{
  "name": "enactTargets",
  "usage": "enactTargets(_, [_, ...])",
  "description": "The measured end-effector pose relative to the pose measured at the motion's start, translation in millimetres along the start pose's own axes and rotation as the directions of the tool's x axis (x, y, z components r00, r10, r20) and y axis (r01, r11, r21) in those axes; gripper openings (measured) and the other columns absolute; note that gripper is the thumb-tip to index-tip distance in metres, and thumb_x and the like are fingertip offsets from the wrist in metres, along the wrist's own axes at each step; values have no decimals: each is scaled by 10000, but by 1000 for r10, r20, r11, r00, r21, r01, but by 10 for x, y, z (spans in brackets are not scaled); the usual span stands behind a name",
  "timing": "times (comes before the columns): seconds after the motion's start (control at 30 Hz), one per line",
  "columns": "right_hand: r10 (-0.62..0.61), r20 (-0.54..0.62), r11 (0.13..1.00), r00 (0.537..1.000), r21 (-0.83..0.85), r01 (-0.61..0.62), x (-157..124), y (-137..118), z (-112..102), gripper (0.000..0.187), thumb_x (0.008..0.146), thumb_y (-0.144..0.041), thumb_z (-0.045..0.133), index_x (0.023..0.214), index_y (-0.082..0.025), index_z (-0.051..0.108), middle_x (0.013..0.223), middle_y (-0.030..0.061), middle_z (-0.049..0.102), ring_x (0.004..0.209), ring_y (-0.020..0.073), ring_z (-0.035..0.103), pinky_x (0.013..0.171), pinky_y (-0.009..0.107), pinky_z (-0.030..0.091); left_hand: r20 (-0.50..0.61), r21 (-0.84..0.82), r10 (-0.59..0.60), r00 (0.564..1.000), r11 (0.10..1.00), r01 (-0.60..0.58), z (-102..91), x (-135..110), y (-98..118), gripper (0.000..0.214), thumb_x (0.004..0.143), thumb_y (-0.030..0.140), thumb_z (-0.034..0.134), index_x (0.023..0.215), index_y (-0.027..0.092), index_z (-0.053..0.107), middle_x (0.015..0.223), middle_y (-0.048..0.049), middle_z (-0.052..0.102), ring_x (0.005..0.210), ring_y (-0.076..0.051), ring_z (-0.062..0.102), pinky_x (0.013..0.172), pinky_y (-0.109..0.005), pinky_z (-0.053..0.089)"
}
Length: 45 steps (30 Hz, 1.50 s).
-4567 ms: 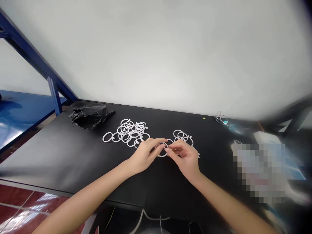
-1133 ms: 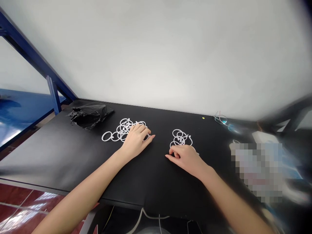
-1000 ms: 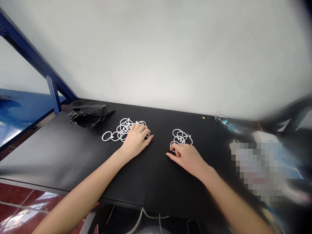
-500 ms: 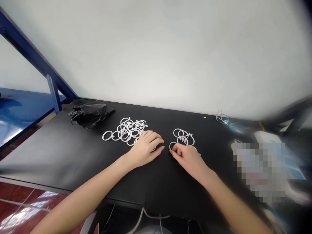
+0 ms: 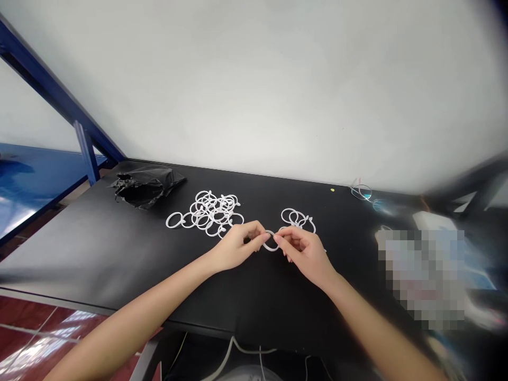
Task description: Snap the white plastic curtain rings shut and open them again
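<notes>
Between my hands, just over the black table, is a white plastic ring (image 5: 271, 247). My left hand (image 5: 243, 244) pinches its left side between thumb and fingers. At its right side, my right hand (image 5: 305, 253) grips it with thumb and forefinger. Beyond my left hand lies a heap of white rings (image 5: 214, 211) with small tabs, several of them overlapping. A smaller group of white rings (image 5: 297, 217) rests behind my right hand, partly hidden by it.
A torn black plastic bag (image 5: 148, 185) lies at the back left of the black table (image 5: 130, 259). Eyeglasses (image 5: 362, 192) and a yellow speck (image 5: 332, 190) are at the back right. Blurred packages (image 5: 436, 222) stand farther right. Cables (image 5: 228, 354) run below the front edge.
My right hand has come slightly left, and my left hand has closed from a spread pose. A ring is now held between both hands.
</notes>
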State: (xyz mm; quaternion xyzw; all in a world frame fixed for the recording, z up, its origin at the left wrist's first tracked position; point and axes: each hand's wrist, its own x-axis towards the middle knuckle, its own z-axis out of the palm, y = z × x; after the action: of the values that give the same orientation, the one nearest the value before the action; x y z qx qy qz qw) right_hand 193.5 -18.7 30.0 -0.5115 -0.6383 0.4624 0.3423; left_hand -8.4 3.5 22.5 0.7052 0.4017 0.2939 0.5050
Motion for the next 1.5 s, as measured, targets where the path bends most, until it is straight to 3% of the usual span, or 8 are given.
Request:
enactTargets(0.17, [-49, 8, 994, 999, -101, 50, 26, 29, -35, 221, 827, -400, 684, 916, -198, 678, 647, -19, 580, 558, 111, 533, 533, 239, 463, -27, -181, -67, 997, 982, 61, -63, 37, -20, 324, 899, 465, 566, 792, 164, 519, 602, 44, 523, 544, -76, 475, 529, -188, 360])
enactTargets(0.37, [-134, -42, 989, 990, 60, 136, -3, 25, 40, 185, 815, -324, 702, 941, -192, 674, 825, 40, 676, 669, 155, 654, 523, 247, 549, -21, -251, -64, 998, 966, 57, -69, 42, 36, 329, 866, 457, 612, 774, 157, 511, 585, 43, 535, 533, -68, 480, 523, -180, 358])
enactTargets(0.6, [-299, -236, 942, 925, 83, 326, -44, 84, 129, 77, 861, -217, 659, 928, -213, 698, 875, 42, 687, 719, 160, 676, 517, 249, 593, -17, -193, -45, 999, 980, 40, -74, 16, 22, 303, 886, 438, 589, 779, 167, 506, 591, 48, 517, 529, -76, 487, 505, -182, 375])
enactTargets(0.7, [-418, -260, 903, 871, -13, 429, -59, 70, 192, 68, 868, -162, 637, 899, -199, 685, 825, 34, 677, 636, 134, 656, 534, 255, 586, -100, 9, 67, 993, 998, -67, -54, -11, 0, 256, 946, 413, 492, 992, 169, 553, 694, 14, 566, 629, -114, 552, 605, -231, 454])
enactTargets(0.83, [-614, -193, 789, 765, -163, 592, -113, 58, 323, 83, 888, -149, 602, 887, -192, 673, 825, 57, 710, 713, 157, 672, 585, 262, 578, -83, 396, 465, 881, 827, -399, 24, -73, -26, 347, 966, 347, 425, 1248, 165, 512, 926, -74, 618, 797, -166, 588, 745, -300, 494])
enactTargets(1.0, [-700, -163, 715, 696, -165, 680, -160, 119, 415, 75, 907, -234, 602, 914, -180, 654, 858, 76, 719, 696, 150, 666, 620, 273, 584, 5, 569, 722, 692, 567, -596, 90, -137, -36, 287, 982, 323, 336, 927, 149, 558, 697, -41, 565, 589, -144, 522, 560, -249, 448])
enactTargets(1.33, [-602, -118, 795, 790, -183, 579, -227, 157, 456, 171, 943, -320, 546, 945, -179, 643, 782, 41, 693, 658, 132, 645, 615, 255, 568, -22, 642, 660, 751, 585, -495, 60, -137, -105, 316, 989, 335, 272, 840, 185, 507, 624, 10, 548, 467, -106, 490, 473, -204, 387])
enactTargets(1.5, [-668, -201, 744, 717, -168, 646, -234, 147, 482, 98, 931, -253, 572, 904, -188, 641, 771, 34, 703, 662, 136, 665, 614, 256, 573, -47, 671, 687, 725, 559, -487, 107, -131, -54, 346, 992, 352, 266, 775, 187, 480, 565, 17, 504, 439, -112, 466, 463, -218, 377])
